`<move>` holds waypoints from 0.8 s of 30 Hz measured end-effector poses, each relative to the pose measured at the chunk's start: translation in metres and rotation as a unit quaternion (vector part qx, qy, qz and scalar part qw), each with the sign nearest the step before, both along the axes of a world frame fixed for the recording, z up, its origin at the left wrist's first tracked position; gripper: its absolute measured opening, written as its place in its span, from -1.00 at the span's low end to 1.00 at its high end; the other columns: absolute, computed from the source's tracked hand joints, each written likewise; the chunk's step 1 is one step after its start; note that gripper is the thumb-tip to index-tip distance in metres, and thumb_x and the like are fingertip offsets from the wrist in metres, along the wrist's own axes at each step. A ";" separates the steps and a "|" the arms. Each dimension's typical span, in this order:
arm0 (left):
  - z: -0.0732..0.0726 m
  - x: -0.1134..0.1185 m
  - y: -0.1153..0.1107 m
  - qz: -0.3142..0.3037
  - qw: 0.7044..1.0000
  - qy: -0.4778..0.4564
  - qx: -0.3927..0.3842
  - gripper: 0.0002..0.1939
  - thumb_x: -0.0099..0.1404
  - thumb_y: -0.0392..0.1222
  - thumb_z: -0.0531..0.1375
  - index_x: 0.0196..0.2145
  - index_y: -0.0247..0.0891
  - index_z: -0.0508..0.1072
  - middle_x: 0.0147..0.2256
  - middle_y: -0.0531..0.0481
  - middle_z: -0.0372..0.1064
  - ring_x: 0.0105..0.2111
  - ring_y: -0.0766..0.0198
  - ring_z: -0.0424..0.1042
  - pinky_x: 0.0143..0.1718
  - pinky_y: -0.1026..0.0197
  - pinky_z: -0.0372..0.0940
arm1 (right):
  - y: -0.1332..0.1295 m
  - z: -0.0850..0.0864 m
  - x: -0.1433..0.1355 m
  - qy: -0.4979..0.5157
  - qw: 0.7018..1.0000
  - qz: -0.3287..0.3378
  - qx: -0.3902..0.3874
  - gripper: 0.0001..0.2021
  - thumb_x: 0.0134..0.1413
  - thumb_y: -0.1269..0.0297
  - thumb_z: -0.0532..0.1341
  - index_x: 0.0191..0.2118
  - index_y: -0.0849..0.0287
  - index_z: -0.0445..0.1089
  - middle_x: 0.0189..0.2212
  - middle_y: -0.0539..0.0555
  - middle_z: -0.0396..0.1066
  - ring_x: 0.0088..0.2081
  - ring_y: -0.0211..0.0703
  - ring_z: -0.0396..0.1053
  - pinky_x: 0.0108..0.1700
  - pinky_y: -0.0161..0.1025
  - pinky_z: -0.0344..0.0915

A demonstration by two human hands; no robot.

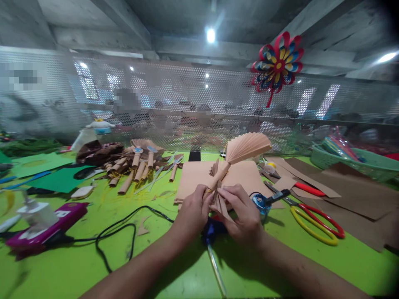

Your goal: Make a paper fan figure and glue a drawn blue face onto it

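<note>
A brown paper fan craft (247, 149) leans up and to the right, its pleated fan spread at the top of a rolled paper tube (218, 176). My left hand (193, 209) is closed round the lower end of that tube. Fingers of my right hand (245, 211) pinch a small folded piece of brown paper (222, 206) against the tube's lower end. Just beneath my hands lies a dark blue glue gun (213, 230), a clear glue stick (216, 265) pointing toward me. Behind them rests a stack of brown paper sheets (190, 178).
Scissors (314, 230) with red and yellow handles lie at right, near brown sheets (358, 191) and a green basket (370, 166). Several finished paper crafts (137, 166) are heaped left of centre. A magenta power strip (67, 218) and black cable (115, 228) occupy the left.
</note>
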State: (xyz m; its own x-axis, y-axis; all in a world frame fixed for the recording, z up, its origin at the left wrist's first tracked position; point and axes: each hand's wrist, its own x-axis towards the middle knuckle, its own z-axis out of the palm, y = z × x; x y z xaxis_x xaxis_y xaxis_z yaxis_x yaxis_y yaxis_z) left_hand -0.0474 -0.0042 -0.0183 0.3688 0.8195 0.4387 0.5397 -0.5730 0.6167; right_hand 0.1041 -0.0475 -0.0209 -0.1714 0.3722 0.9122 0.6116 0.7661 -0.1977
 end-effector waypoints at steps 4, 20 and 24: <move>0.001 0.000 0.000 0.010 1.000 0.002 0.005 -0.91 0.37 -0.16 -0.03 -0.25 -0.18 0.21 -0.40 -0.01 0.37 -0.37 0.14 0.38 -0.35 0.21 0.14 | -0.001 0.003 0.000 0.004 1.000 -0.012 0.004 -0.49 0.03 0.54 0.28 0.12 0.24 0.23 -0.15 0.26 0.31 -0.14 0.00 0.28 -0.15 0.00 0.39; -0.002 0.000 0.001 0.019 1.000 0.013 0.018 -0.90 0.37 -0.16 -0.04 -0.23 -0.18 0.23 -0.38 -0.02 0.39 -0.35 0.15 0.40 -0.32 0.20 0.18 | -0.004 -0.002 -0.005 0.003 0.999 -0.031 -0.040 -0.45 0.12 0.48 0.21 0.23 0.20 0.14 -0.15 0.25 0.29 -0.10 0.04 0.30 -0.10 0.01 0.37; -0.001 0.000 0.000 0.019 1.000 0.013 0.018 -0.89 0.37 -0.17 -0.05 -0.22 -0.19 0.23 -0.38 -0.02 0.38 -0.37 0.16 0.39 -0.33 0.20 0.19 | -0.004 -0.005 -0.005 0.011 0.998 -0.026 -0.052 -0.45 0.11 0.49 0.20 0.23 0.22 0.14 -0.14 0.25 0.29 -0.09 0.04 0.31 -0.08 0.01 0.37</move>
